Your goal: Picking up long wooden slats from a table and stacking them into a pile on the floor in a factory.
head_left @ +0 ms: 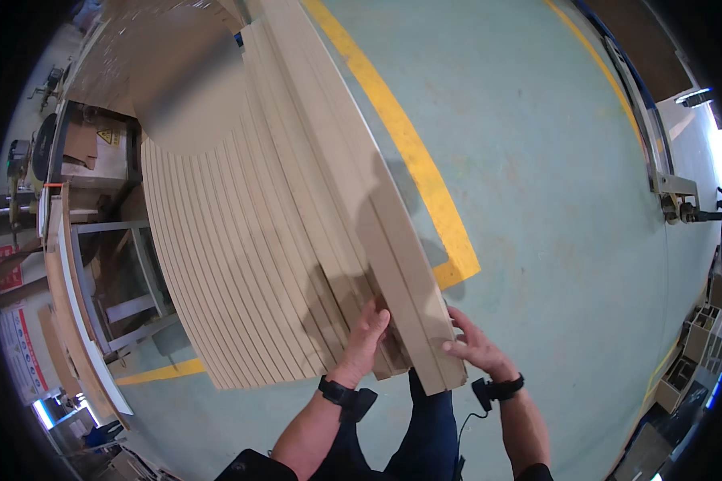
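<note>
Beige fibreboard strips [249, 240] are lying fanned in a long stack, edge beside edge, reaching away from the person. One strip, the rightmost board [393, 240], is riding above the rest at the near end. The left hand [363, 341] is pressing flat on the stack just beside it, fingers extended. The right hand [477, 346] is gripping that board's near right edge, fingers curled. A yellow floor line [409, 144] is running alongside on green concrete [553, 200].
</note>
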{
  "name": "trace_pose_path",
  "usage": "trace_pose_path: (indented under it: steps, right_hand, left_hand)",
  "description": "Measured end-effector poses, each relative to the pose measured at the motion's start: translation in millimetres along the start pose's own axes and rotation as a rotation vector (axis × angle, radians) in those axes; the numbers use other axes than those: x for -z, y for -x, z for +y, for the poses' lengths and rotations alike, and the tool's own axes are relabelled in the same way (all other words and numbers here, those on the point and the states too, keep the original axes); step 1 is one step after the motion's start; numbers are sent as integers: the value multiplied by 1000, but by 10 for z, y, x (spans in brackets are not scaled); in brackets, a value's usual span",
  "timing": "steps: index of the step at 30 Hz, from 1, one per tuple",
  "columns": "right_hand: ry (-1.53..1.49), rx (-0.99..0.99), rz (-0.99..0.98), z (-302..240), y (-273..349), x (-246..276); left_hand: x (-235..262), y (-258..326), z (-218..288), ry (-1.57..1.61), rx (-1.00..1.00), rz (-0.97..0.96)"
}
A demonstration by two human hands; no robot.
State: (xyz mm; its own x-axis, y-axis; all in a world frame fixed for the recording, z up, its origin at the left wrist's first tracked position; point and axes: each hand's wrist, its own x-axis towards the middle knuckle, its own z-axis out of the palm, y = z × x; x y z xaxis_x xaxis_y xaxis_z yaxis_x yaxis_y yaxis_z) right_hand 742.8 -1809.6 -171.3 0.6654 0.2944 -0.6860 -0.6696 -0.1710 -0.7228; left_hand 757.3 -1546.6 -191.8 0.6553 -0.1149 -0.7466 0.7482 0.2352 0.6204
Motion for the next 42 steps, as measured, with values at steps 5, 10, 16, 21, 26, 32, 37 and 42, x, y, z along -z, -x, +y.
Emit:
trace_pose_path:
  steps: [5, 10, 16, 21, 26, 32, 37, 42]
  right_hand:
    - [-29, -11, -22, 354, -55, 80]
    - [-54, -34, -99, 457, 23, 137]
    - [24, -3, -152, 464, 37, 94]
    - [-38, 18, -152, 354, 72, -4]
    - [68, -115, -16, 176, 276, -16]
    - [43, 14, 171, 351, 795, -184]
    - [44, -19, 330, 720, 1336, -631]
    - [-51, -487, 440, 848, 1641, -1241]
  left_hand:
    - [-330, -60, -296, 236, 49, -94]
    - [-327, 5, -265, 243, 94, 22]
    - [-485, 103, -342, 125, 132, 54]
    - [-332, 276, -397, 13, -108, 45]
    - [122, 783, -437, 54, 57, 55]
    - [1383, 1687, -999, 59, 308, 92]
    - [2900, 2870, -1661, 276, 322, 406]
    - [3937, 4438, -2285, 662, 259, 949]
